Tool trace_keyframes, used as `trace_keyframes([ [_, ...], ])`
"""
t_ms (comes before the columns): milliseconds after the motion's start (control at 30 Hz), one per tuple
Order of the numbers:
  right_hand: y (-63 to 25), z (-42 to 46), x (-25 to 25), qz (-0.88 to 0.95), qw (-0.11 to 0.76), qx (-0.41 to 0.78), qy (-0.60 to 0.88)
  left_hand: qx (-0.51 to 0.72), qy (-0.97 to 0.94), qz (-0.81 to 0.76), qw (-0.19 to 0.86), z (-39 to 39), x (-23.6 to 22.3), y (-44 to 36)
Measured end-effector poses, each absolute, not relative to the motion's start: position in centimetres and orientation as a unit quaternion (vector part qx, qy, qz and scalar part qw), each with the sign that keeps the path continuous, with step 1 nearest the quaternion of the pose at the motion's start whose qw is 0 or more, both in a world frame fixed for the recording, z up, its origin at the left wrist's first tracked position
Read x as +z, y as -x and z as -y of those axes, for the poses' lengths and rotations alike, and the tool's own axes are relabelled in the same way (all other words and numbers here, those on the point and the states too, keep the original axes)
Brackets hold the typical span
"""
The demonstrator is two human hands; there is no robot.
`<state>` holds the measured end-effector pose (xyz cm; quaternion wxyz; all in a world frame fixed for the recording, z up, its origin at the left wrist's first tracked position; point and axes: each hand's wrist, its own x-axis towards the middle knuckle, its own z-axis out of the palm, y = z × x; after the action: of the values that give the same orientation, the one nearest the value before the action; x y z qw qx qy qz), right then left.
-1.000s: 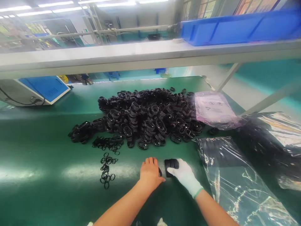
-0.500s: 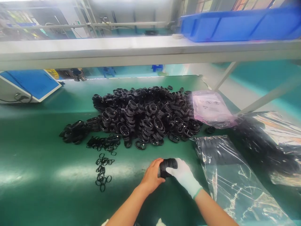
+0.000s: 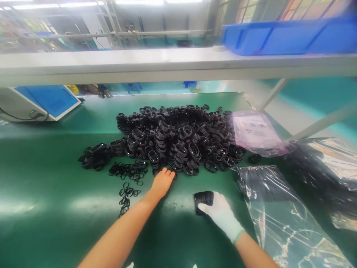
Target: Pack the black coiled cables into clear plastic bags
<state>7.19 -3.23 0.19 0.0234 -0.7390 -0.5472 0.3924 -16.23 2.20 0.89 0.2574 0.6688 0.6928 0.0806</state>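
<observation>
My bare left hand (image 3: 162,181) reaches forward to the near edge of a big heap of black oval plastic parts (image 3: 178,137). Its fingers lie over a loose black part at the heap's edge, and I cannot see whether they grip it. My right hand (image 3: 220,210), in a white glove, is closed on a short stack of the black oval parts (image 3: 203,199) that rests on the green table (image 3: 50,208). A scatter of small thin black rings (image 3: 128,191) lies left of my left hand.
Clear plastic bags (image 3: 273,208) holding black parts lie at the right, with a pink bag (image 3: 255,132) beside the heap. A white and blue machine (image 3: 39,102) stands at the back left. A shelf (image 3: 156,65) with a blue bin (image 3: 290,37) runs overhead.
My left hand has let go of the stack and moved forward to the heap's edge. My right hand keeps the stack in about the same place.
</observation>
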Motion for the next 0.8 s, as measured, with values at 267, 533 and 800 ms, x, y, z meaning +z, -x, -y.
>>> trace_keyframes([
  [267, -7.5, 3.4, -1.1, 0.554, 0.043, 0.380, 0.739, 0.152, -0.506, -0.711, 0.463, 4.2, -1.9, 10.0],
  [533, -7.7, 3.6, -2.4, 0.566, 0.058, 0.362, 0.738, 0.236, -0.409, -0.675, 0.567, 6.3, -4.0, 7.4],
  [800, -7.8, 3.5, -2.2, 0.565, 0.051, 0.367, 0.737, 0.297, -0.375, -0.662, 0.577, 6.5, -4.5, 7.2],
])
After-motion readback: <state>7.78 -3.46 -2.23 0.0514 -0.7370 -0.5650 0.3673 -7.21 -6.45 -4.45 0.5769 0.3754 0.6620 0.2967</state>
